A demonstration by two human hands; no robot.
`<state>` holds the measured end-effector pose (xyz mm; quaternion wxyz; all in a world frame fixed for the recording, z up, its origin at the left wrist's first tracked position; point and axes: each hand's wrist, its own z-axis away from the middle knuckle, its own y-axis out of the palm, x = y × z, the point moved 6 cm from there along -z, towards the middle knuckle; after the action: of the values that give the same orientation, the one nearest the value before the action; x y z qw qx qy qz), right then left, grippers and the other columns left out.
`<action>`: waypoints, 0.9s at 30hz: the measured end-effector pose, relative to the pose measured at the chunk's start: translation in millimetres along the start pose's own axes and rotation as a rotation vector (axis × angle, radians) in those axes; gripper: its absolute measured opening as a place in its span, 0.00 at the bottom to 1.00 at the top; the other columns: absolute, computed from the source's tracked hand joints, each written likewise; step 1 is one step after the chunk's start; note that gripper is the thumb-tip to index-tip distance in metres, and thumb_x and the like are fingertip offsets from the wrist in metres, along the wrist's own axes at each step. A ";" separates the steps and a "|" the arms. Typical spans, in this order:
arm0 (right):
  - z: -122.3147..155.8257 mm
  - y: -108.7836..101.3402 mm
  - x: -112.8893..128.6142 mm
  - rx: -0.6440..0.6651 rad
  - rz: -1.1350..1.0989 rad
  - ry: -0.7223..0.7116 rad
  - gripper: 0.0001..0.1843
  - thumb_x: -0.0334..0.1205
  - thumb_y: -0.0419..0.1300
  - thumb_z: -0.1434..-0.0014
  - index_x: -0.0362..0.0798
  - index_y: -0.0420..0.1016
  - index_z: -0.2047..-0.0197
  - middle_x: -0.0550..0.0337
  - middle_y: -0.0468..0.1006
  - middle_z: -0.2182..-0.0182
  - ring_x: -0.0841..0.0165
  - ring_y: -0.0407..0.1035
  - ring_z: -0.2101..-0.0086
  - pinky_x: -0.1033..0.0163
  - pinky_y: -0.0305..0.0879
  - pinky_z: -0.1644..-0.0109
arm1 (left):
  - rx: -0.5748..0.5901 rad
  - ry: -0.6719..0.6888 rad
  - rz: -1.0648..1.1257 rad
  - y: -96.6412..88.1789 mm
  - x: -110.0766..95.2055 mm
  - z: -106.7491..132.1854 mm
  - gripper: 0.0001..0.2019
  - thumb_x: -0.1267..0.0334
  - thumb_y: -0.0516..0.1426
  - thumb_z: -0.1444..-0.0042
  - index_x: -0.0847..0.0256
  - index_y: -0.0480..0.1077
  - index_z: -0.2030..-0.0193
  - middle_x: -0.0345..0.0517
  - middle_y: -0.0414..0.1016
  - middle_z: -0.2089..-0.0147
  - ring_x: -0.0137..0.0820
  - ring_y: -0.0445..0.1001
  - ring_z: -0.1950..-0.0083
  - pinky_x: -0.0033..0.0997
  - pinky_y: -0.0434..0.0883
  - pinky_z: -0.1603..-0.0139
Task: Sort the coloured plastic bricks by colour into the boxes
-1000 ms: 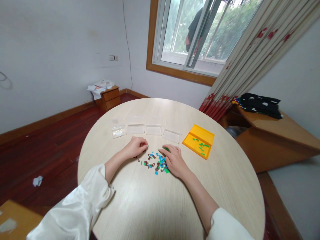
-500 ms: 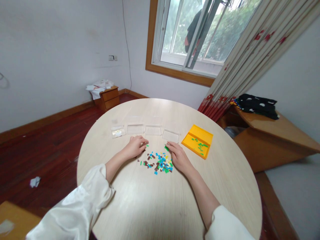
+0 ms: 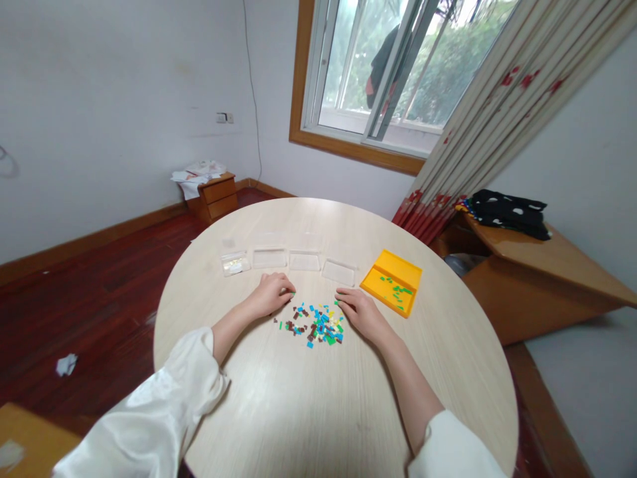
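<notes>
A heap of small coloured pieces [image 3: 315, 323], green, blue, brown and yellow, lies on the round pale table [image 3: 298, 411]. My left hand [image 3: 271, 292] rests curled at the heap's left edge, fingertips pinched on a tiny green piece. At the heap's right edge lies my right hand [image 3: 361, 311], fingers curled down on the table, with a green piece at its fingertips; whether it grips it I cannot make out. An orange tray [image 3: 393, 280] holding a few green pieces sits just right of that hand.
Several clear shallow boxes [image 3: 270, 257] stand in a row beyond the heap. A wooden cabinet [image 3: 537, 265] with dark cloth stands at the right. A small drawer unit [image 3: 215, 192] is by the far wall. A person stands outside the window [image 3: 383, 60].
My right hand has slid off the heap toward the right and rear, uncovering the pieces. My left hand has barely moved.
</notes>
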<state>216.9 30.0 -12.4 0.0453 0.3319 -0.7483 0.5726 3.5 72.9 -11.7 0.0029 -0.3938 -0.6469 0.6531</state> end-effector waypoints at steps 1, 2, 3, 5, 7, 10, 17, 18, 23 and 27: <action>-0.7 -0.2 -1.1 -0.005 -0.001 0.003 0.11 0.34 0.56 0.43 0.45 0.79 0.59 0.47 0.77 0.55 0.61 0.71 0.54 0.52 0.67 0.49 | 0.001 -0.003 -0.003 -0.1 -0.4 -0.2 0.07 0.68 0.54 0.46 0.61 0.75 0.67 0.48 0.74 0.62 0.37 0.69 0.56 0.39 0.56 0.52; -1.4 -0.2 -2.0 -0.013 -0.003 0.006 0.10 0.33 0.57 0.43 0.46 0.79 0.61 0.48 0.78 0.56 0.61 0.71 0.55 0.53 0.67 0.50 | 0.001 -0.007 -0.006 -0.3 -0.8 -0.4 0.07 0.68 0.54 0.47 0.61 0.75 0.68 0.47 0.74 0.63 0.37 0.70 0.57 0.39 0.56 0.52; -2.1 -0.1 -2.5 -0.020 -0.007 0.007 0.09 0.33 0.58 0.44 0.46 0.79 0.62 0.48 0.78 0.57 0.62 0.72 0.56 0.53 0.67 0.50 | 0.002 -0.011 -0.010 -0.4 -1.2 -0.5 0.07 0.69 0.54 0.47 0.61 0.75 0.69 0.47 0.74 0.64 0.36 0.70 0.58 0.38 0.56 0.52; -3.1 0.3 -2.7 -0.034 -0.016 0.008 0.08 0.32 0.58 0.44 0.46 0.79 0.64 0.49 0.79 0.60 0.63 0.72 0.58 0.54 0.67 0.52 | 0.004 -0.018 -0.015 -0.5 -2.0 -0.6 0.07 0.70 0.54 0.47 0.62 0.74 0.70 0.46 0.74 0.65 0.35 0.70 0.59 0.38 0.56 0.53; -3.7 0.6 -2.1 -0.046 -0.024 0.009 0.07 0.32 0.58 0.44 0.45 0.78 0.66 0.50 0.78 0.63 0.64 0.71 0.60 0.56 0.67 0.53 | 0.004 -0.021 -0.011 -0.4 -2.6 -0.5 0.08 0.70 0.54 0.47 0.62 0.74 0.70 0.46 0.75 0.66 0.35 0.70 0.60 0.38 0.56 0.53; -3.8 0.5 -0.4 -0.062 -0.022 0.010 0.06 0.32 0.56 0.43 0.44 0.76 0.67 0.52 0.77 0.67 0.65 0.70 0.63 0.58 0.67 0.56 | 0.000 -0.024 -0.005 -0.3 -2.8 -0.2 0.08 0.70 0.53 0.47 0.62 0.74 0.70 0.46 0.75 0.66 0.34 0.70 0.61 0.39 0.56 0.53; -2.4 1.3 1.3 -0.076 0.003 0.028 0.07 0.30 0.53 0.43 0.46 0.71 0.69 0.55 0.73 0.70 0.65 0.67 0.65 0.59 0.65 0.59 | -0.026 -0.020 0.025 -0.3 -5.2 0.5 0.08 0.68 0.53 0.46 0.62 0.73 0.69 0.46 0.75 0.66 0.34 0.70 0.61 0.39 0.56 0.53; -2.4 1.6 1.0 -0.075 0.002 0.027 0.07 0.30 0.52 0.42 0.46 0.70 0.69 0.55 0.73 0.70 0.65 0.67 0.65 0.59 0.65 0.59 | -0.030 -0.015 0.030 -0.2 -6.1 0.6 0.08 0.68 0.53 0.46 0.62 0.73 0.70 0.46 0.75 0.66 0.34 0.70 0.61 0.39 0.56 0.53; -1.5 2.3 -0.3 -0.079 0.012 0.016 0.08 0.30 0.50 0.42 0.46 0.69 0.68 0.54 0.73 0.69 0.65 0.67 0.65 0.58 0.64 0.58 | -0.031 -0.020 0.045 0.4 -8.1 0.9 0.07 0.68 0.54 0.46 0.63 0.73 0.70 0.46 0.75 0.67 0.34 0.69 0.62 0.39 0.57 0.53; 0.0 1.3 1.1 -0.082 0.011 -0.001 0.09 0.29 0.49 0.42 0.46 0.69 0.67 0.54 0.73 0.68 0.65 0.67 0.64 0.58 0.65 0.58 | -0.043 -0.021 0.046 -0.1 -7.0 0.6 0.06 0.68 0.54 0.46 0.62 0.73 0.70 0.46 0.75 0.66 0.34 0.69 0.61 0.38 0.57 0.52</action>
<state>215.3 29.6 -12.9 0.0555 0.3260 -0.7728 0.5416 7.9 68.8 -8.1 -0.0275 -0.4014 -0.6516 0.6431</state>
